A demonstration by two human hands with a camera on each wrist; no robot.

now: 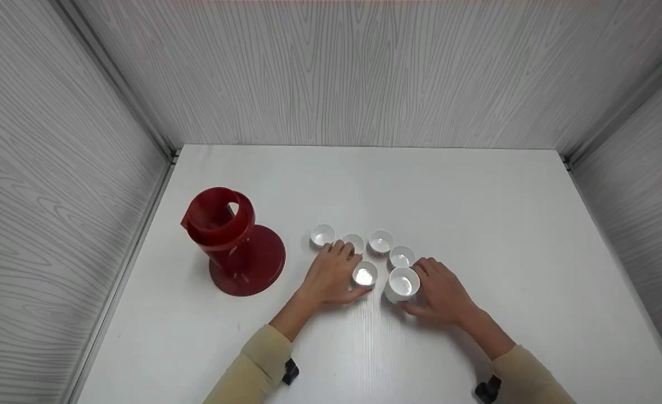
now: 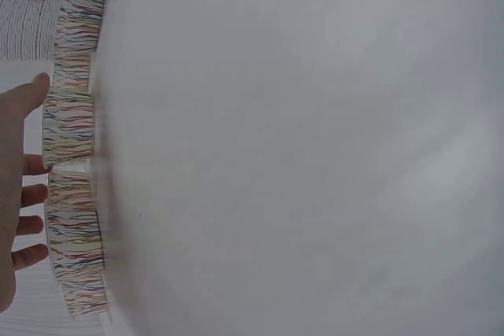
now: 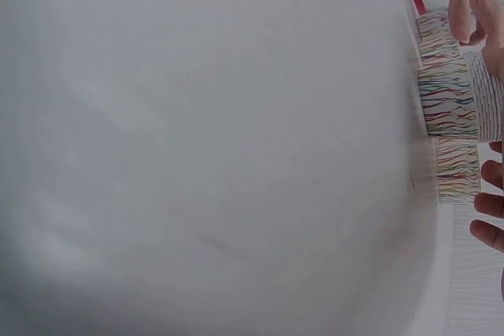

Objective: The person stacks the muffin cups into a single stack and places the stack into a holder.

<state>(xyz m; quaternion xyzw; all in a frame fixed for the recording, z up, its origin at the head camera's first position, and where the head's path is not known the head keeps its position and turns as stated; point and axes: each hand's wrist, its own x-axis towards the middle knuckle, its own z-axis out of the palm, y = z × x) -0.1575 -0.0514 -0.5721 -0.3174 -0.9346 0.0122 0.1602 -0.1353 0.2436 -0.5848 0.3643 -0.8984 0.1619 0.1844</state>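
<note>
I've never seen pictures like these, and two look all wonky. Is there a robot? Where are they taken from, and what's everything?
There's no robot here, just a person's left hand and right hand.

The big picture comes from a camera on the person's head, looking down. The other two come from cameras worn on the wrists. Those look tipped sideways, and mostly show the white table.

On the table, a red stand is at the left, and small white cups with wavy coloured lines are near the hands. The right hand holds a stack of them, one inside another. The left hand has its thumb and fingers around a single cup. Four more stand just behind.
</note>
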